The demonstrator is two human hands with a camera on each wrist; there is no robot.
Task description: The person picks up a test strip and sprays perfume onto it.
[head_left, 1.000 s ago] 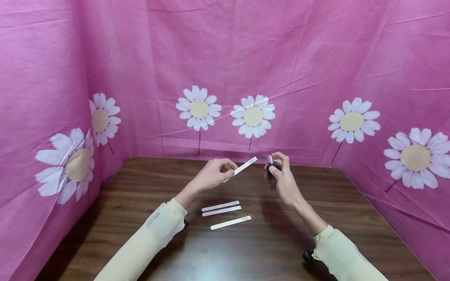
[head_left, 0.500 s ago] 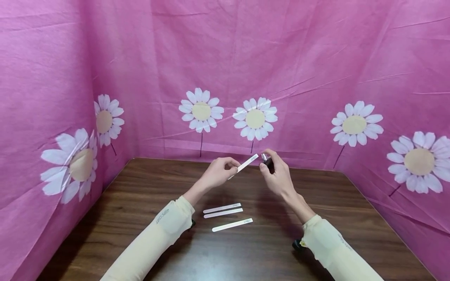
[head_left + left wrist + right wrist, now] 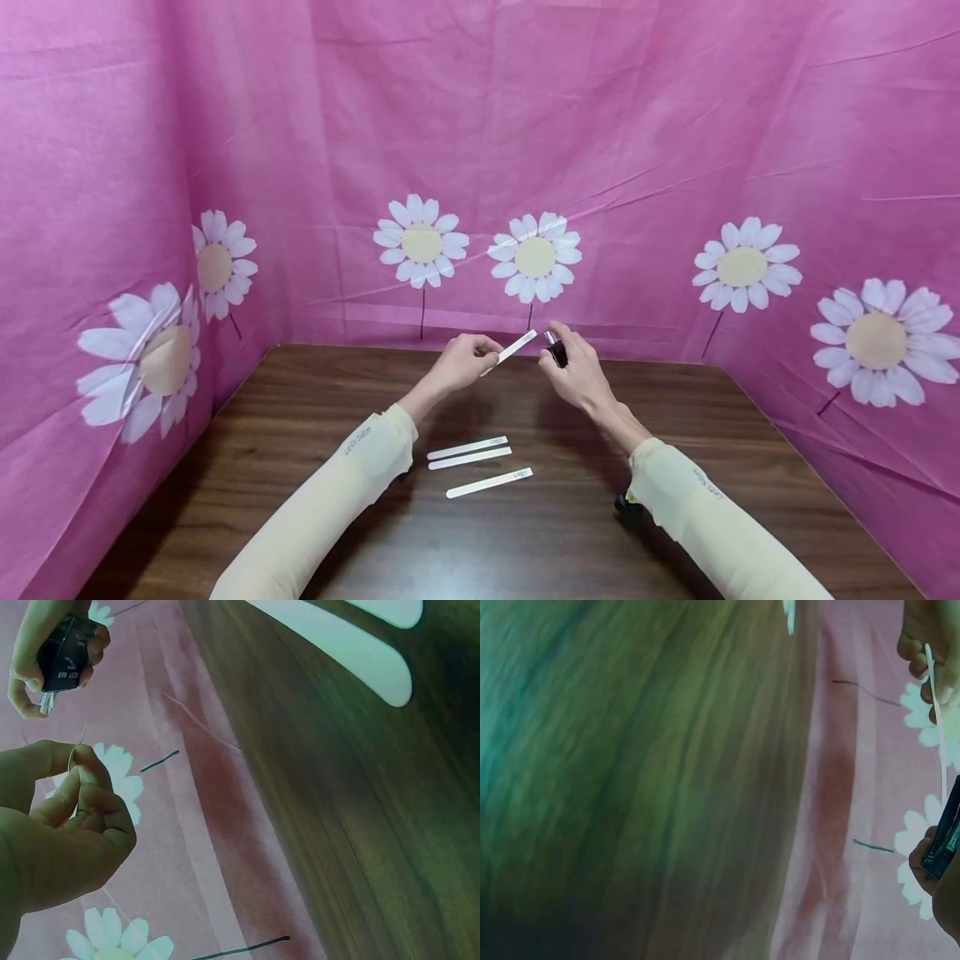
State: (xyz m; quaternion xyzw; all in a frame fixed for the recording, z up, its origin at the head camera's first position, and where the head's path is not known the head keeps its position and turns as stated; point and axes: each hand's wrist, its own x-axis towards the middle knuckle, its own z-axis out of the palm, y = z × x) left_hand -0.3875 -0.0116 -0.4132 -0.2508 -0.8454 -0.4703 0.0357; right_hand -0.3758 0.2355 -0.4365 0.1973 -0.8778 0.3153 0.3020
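Observation:
In the head view my left hand point(image 3: 463, 363) pinches a white paper test strip point(image 3: 517, 345) between thumb and fingers. The strip slants up to the right, its printed end outermost. My right hand point(image 3: 582, 373) grips a small black perfume spray bottle point(image 3: 558, 351) with a clear and silver nozzle. The nozzle tilts left toward the strip's end, a short gap apart, and the index finger lies over its top. In the left wrist view the bottle point(image 3: 69, 652) shows pale lettering; the strip there is seen edge-on. The right wrist view shows only part of the bottle point(image 3: 943, 844).
Three more white strips lie on the brown wooden table point(image 3: 337, 500): two close together point(image 3: 470, 458) and one nearer the front point(image 3: 489, 482). A pink cloth point(image 3: 637, 125) printed with daisies rises behind the table and along both sides.
My right hand has come left toward the strip. The bottle, more upright before, now tilts with its nozzle toward the strip. My left hand keeps its pinch, barely moved.

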